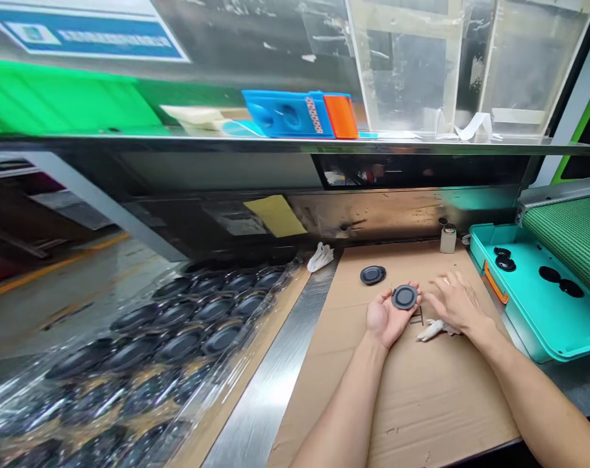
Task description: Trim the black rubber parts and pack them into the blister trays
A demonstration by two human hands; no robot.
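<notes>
My left hand (383, 320) holds a round black lid (405, 297) by its edge, with the ringed face turned up. Just to the right, my right hand (457, 300) is raised with its fingers apart and a little blurred; I see nothing in it. Below that hand a crumpled white cloth (430, 330) lies on the cardboard sheet (344, 377). Farther back on the cardboard rest more black lids (372, 275), partly overlapping.
At right stands a teal bin (531, 309) holding several black discs, beside a green conveyor belt (570, 227). A small white bottle (448, 239) stands at the back. To the left, clear plastic trays (256, 335) hold many black lids. A metal shelf (295, 144) crosses above.
</notes>
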